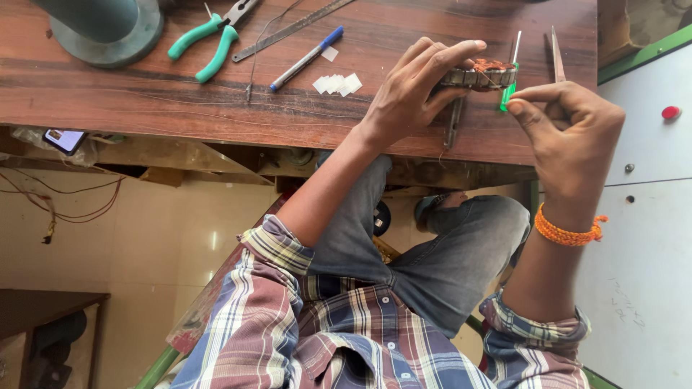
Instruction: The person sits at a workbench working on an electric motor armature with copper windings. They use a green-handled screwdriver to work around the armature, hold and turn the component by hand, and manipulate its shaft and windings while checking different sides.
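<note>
On the wooden workbench (144,94), my left hand (411,94) grips a round metal motor stator (481,75) with copper windings, fingers curled over its top and side. My right hand (569,137) pinches the green handle of a small screwdriver (510,86), whose shaft points away past the stator's right side. The two hands are close together at the bench's near edge. Part of the stator is hidden by my left fingers.
Green-handled pliers (205,43), a steel ruler (288,30), a blue-capped pen (306,59), small white paper pieces (337,83) and tweezers (557,57) lie on the bench. A grey-green round base (108,32) stands far left. A white cabinet (649,216) is on the right.
</note>
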Demonstrator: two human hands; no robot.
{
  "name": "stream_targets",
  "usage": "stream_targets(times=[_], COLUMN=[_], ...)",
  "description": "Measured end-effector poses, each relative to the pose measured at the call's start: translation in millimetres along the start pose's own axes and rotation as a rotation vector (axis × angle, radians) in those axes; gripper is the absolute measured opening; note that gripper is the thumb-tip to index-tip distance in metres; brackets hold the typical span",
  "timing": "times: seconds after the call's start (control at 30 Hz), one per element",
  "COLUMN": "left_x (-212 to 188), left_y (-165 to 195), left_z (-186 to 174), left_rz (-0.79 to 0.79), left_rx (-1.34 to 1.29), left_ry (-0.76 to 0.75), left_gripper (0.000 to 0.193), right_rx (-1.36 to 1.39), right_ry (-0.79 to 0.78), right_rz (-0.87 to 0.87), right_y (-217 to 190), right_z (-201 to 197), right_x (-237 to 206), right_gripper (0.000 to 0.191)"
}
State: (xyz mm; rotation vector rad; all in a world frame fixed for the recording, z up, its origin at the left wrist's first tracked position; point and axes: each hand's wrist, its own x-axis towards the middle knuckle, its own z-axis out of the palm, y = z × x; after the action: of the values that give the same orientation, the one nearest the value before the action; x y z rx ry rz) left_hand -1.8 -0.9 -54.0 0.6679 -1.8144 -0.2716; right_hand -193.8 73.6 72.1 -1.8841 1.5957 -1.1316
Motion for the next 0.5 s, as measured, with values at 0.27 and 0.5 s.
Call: stream_targets(times=[0.27,0.5], left_x=[1.5,-5.9], left_y=[1.6,13.2], left_z=[-2.6,-4.7], left_rz=[0.016,0.352], left_rx=[0.033,0.33], left_ry=[-0.022,0.036], left_gripper=[0.058,0.033], right_rx=[0.0,-0.016], right_ry=[-0.094,-0.038], right_rz=[-0.129,-0.219], right_y=[42.3,55.0], right_z=[30.5,38.6], right_x=[-27.3,-39.1], right_gripper=[0.005,0.007])
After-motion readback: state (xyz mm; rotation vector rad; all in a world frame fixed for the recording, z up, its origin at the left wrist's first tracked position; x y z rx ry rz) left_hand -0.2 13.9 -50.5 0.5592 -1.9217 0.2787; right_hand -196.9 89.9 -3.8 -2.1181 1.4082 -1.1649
